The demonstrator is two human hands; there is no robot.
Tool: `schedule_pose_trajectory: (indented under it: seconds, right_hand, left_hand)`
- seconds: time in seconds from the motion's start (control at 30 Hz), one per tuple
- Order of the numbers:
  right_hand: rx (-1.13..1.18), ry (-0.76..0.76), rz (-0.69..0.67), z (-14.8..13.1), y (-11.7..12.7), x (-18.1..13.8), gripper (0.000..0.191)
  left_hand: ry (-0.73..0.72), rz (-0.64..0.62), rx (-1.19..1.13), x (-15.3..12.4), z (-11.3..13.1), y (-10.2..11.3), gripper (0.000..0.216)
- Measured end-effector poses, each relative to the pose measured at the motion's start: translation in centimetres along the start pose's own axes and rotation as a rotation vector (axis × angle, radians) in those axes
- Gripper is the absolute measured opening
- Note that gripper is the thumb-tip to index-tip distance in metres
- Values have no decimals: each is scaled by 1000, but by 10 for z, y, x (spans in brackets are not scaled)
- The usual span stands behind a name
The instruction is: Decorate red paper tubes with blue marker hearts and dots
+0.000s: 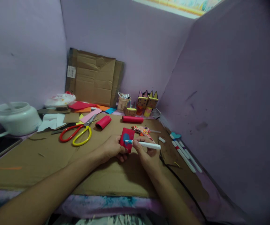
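My left hand [114, 148] pinches a small red card [130, 135] by its left and lower edge, above the cardboard mat [62, 167]. A blue patch shows on the face of the card. In my right hand [150, 156] is a white marker pen [149, 144] with a blue tip end, and its tip rests at the blue patch. Just behind the card lies a floral-patterned glue gun [141, 129]. Farther back are a red paper roll [132, 119] and a shorter red tube [103, 122].
Scissors [80, 132] with red and yellow handles lie on the left, near a white mug [17, 118]. Several markers [184, 156] lie at the right. Coloured paper [85, 105], cardboard sheets [94, 78], a pen cup [123, 102] and cardboard animal figures [147, 101] stand or lie at the back.
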State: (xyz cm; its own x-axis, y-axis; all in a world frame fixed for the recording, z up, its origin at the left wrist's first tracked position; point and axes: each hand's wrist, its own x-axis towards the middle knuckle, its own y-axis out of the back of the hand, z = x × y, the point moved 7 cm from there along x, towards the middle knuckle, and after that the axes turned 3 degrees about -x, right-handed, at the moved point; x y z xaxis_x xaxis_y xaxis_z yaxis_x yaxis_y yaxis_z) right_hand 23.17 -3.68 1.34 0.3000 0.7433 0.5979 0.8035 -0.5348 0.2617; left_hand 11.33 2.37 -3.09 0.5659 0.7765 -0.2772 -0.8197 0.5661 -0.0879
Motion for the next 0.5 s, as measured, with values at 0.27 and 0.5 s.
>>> schedule_pose_trajectory:
  seconds: [0.27,0.5]
  right_hand:
    - [21,10,26,0,0,0,11]
    - [49,40,52,2,1,1,9]
  left_hand:
    - [-9,6,19,-1,1,0,24]
    - [-12,26,65,-2,4,-2,22]
